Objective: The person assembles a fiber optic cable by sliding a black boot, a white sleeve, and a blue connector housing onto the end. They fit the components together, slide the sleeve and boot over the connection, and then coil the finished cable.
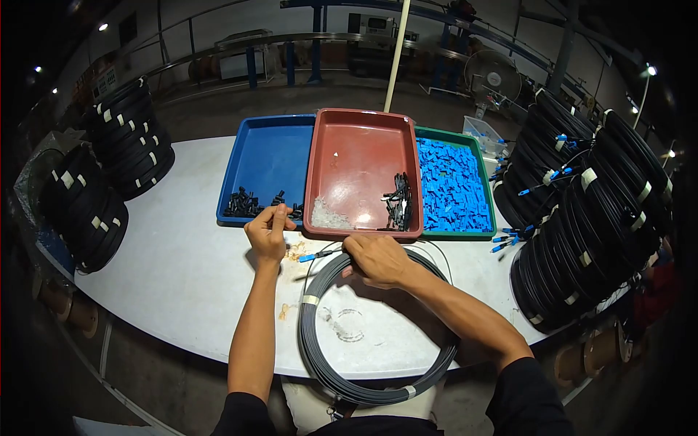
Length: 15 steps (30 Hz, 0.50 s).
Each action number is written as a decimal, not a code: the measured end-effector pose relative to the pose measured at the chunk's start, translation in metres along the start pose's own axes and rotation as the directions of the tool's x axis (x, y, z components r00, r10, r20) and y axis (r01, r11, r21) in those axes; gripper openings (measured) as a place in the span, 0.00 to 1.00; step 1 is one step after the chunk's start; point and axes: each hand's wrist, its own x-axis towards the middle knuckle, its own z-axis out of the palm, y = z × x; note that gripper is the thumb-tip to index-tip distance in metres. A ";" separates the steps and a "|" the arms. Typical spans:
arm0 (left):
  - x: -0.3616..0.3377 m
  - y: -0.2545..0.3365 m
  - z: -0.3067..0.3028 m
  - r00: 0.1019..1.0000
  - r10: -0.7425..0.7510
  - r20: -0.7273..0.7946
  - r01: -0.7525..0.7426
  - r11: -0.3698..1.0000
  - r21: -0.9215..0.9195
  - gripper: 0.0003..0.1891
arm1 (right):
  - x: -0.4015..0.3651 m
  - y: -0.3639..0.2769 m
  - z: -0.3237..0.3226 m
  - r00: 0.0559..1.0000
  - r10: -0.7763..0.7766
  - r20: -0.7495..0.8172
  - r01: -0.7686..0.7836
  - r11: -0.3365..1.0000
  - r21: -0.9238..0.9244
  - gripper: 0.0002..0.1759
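A coil of dark cable (313, 341) lies at the front of the white table, bound with pale tape. My right hand (374, 260) is closed round the coil's top edge. A cable end with a blue connector (314, 256) sticks out to the left of that hand. My left hand (270, 231) is raised at the front edge of the blue tray (273, 171), its fingers pressed together; whatever is between them is too small to name. Black parts (243, 203) lie in that tray, just behind the left hand.
A red tray (356, 156) holds clear bits and black pieces. The green tray (458, 234) is full of blue connectors (451, 182). Stacked black cable coils stand at the left (134, 138) and right (582, 240). A clear box (483, 136) sits behind the green tray.
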 end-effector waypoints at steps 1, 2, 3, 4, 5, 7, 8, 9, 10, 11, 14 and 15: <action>0.000 0.001 0.000 1.000 0.014 -0.009 -0.013 1.000 0.012 0.19 | 0.000 0.000 -0.006 1.000 -0.002 0.003 0.002 1.000 -0.001 0.30; -0.001 0.002 0.001 1.000 0.012 -0.011 -0.012 1.000 0.011 0.19 | 0.000 0.000 -0.012 0.998 -0.013 -0.066 0.016 0.999 0.035 0.29; -0.001 0.005 0.003 1.000 0.025 0.001 -0.025 0.999 0.024 0.20 | -0.001 -0.001 -0.019 0.991 -0.021 -0.135 0.031 0.997 0.071 0.29; -0.002 0.008 0.004 0.999 0.038 0.014 -0.038 0.999 0.036 0.20 | -0.002 -0.004 -0.027 0.983 -0.003 -0.183 0.023 0.994 0.107 0.28; -0.004 0.011 0.006 0.999 0.036 0.014 -0.036 0.999 0.036 0.20 | -0.002 -0.005 -0.034 0.983 -0.002 -0.182 0.022 0.994 0.108 0.28; -0.006 0.014 0.009 0.996 0.072 0.050 -0.076 0.994 0.083 0.22 | -0.003 -0.007 -0.048 0.907 -0.034 -0.420 0.124 0.974 0.189 0.28; -0.007 0.013 0.013 0.995 0.085 0.059 -0.088 0.995 0.047 0.24 | -0.004 -0.009 -0.057 0.888 -0.026 -0.459 0.128 0.973 0.193 0.26; -0.008 0.016 0.015 0.994 0.086 0.060 -0.089 0.995 0.047 0.24 | -0.005 -0.010 -0.065 0.887 -0.025 -0.461 0.127 0.973 0.192 0.26; -0.011 0.020 0.015 0.991 0.058 0.122 -0.065 0.997 0.051 0.24 | -0.005 -0.011 -0.071 0.845 -0.004 -0.534 0.153 0.960 0.234 0.24; -0.014 0.023 0.017 0.983 0.030 0.183 -0.041 0.998 0.057 0.25 | -0.006 -0.011 -0.076 0.798 0.020 -0.602 0.182 0.945 0.273 0.24; -0.025 0.030 0.029 0.921 -0.058 0.386 0.074 0.997 -0.026 0.21 | -0.012 -0.006 -0.082 0.713 0.140 -0.687 0.217 0.887 0.407 0.21; -0.030 0.028 0.033 0.880 -0.071 0.469 0.111 0.992 -0.059 0.20 | -0.014 -0.006 -0.084 0.694 0.191 -0.694 0.224 0.859 0.461 0.22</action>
